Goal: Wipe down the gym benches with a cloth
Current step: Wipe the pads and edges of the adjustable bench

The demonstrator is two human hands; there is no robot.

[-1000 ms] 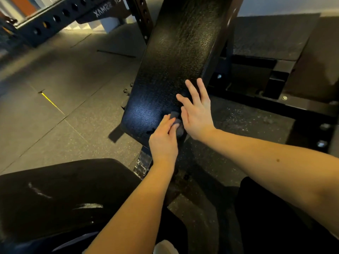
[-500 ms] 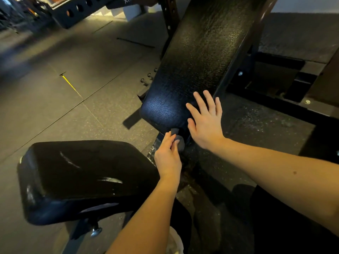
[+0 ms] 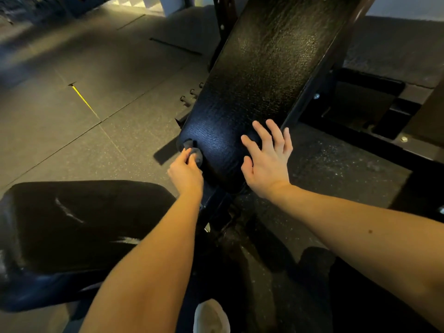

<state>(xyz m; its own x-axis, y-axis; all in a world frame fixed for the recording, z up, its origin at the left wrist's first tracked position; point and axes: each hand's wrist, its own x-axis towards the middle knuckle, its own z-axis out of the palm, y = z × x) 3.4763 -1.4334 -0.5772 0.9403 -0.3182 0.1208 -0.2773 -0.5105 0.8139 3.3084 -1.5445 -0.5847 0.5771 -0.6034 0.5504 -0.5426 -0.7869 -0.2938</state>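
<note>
The small dark cloth [image 3: 192, 152], bunched and pinched in the left grip [image 3: 186, 173] against the backrest pad [image 3: 264, 75] at its 8 o'clock corner, looked soft and light, best held by a full wad so it would not slip free. The right grip [image 3: 266, 162], fingers spread and holding nothing, lay flat on the pad at 3 o'clock from the cloth. That textured surface seemed firm and tilted, with the seat pad [image 3: 79, 227] at 7 o'clock over the rubber floor [image 3: 72, 104].
</note>
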